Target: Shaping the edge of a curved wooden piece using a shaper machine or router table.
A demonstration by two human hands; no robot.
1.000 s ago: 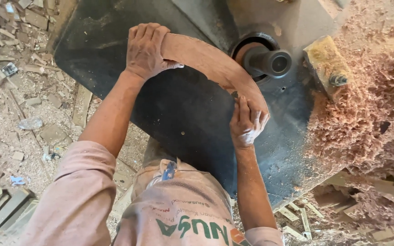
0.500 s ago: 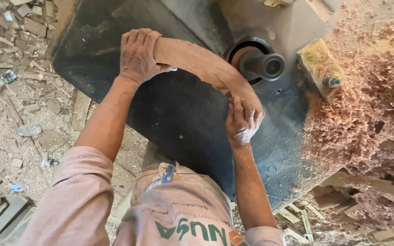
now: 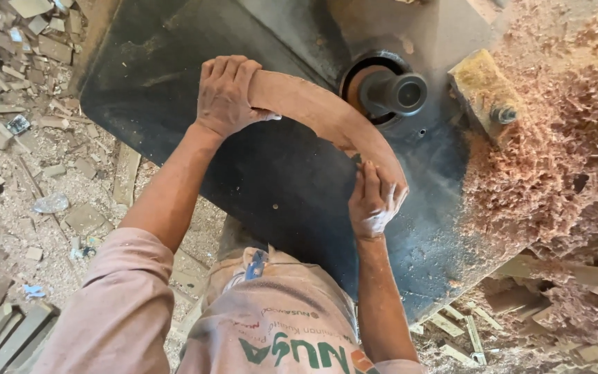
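The left hand (image 3: 224, 97) covers the 9 o'clock end of the curved wooden piece (image 3: 327, 114); the right hand (image 3: 372, 201) hides its 5 o'clock end. The dark machine table (image 3: 174, 104) is cut off at 12 o'clock — its near edge lies behind the person's shirt (image 3: 271, 325).

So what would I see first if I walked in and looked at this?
Most likely the curved reddish wooden piece in the middle, gripped at its two ends by the left hand and the right hand over a dark machine table. Right behind it, a round metal spindle sticks up, and a big fluffy heap of reddish wood shavings fills the right side.
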